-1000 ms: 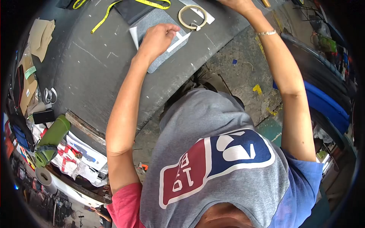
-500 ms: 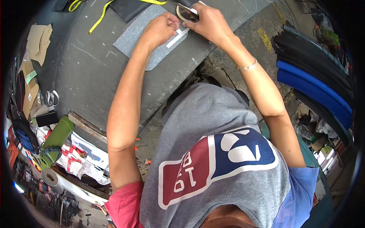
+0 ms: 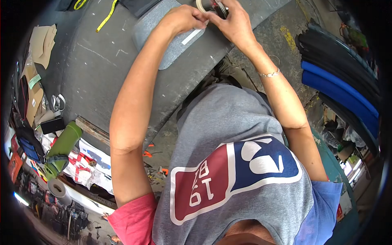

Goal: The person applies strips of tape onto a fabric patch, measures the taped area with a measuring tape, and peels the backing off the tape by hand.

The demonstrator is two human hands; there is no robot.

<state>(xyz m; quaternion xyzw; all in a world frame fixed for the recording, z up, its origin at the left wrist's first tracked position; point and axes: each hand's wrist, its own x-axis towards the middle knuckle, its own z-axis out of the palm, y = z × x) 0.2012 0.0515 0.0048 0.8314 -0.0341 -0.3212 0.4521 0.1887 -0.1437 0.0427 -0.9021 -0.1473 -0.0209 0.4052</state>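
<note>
My left hand (image 3: 184, 19) is closed, its fingertips pinched at the end of a white tape strip (image 3: 192, 36) that lies on a piece of grey fabric (image 3: 173, 53). Close beside it, my right hand (image 3: 236, 22) grips a small dark tool (image 3: 221, 9) with a bit of red on it; its exact kind is hard to make out. A cream roll of tape (image 3: 199, 5) is at that hand's thumb, partly cut off by the top edge of the view. The fabric lies flat on the dark worktable (image 3: 96, 69), partly under my left forearm.
A yellow measuring tape (image 3: 107, 18) lies at the upper left, beside dark fabric (image 3: 136, 6). Brown card pieces (image 3: 43, 43) are at the far left. A green roll (image 3: 65, 143) sits lower left. Blue and black material rolls (image 3: 339, 92) are stacked at the right.
Both hands have moved up and slightly right, and the grey fabric has shifted with them. The tape roll has gone partly out of view at the top.
</note>
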